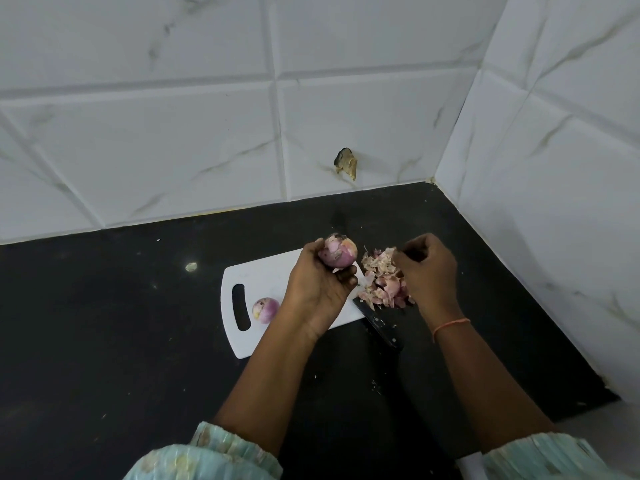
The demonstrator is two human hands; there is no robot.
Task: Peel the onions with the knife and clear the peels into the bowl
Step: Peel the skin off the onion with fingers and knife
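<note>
My left hand (320,285) grips the onion (337,251); right hand (427,268) pinches a peel over the peel pile (382,280) at the board's (263,275) right edge. Should drop w/o scattering.

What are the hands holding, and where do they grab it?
The left hand holds an onion from underneath, fingers curled round its lower half. The right hand seems to pinch a bit of peel above the peel pile.

Bare desk (104,323) lies left of the cutting board (263,271); tiled walls (554,202) (meeting at the corner) and peels (382,278) crowd the right.
</note>
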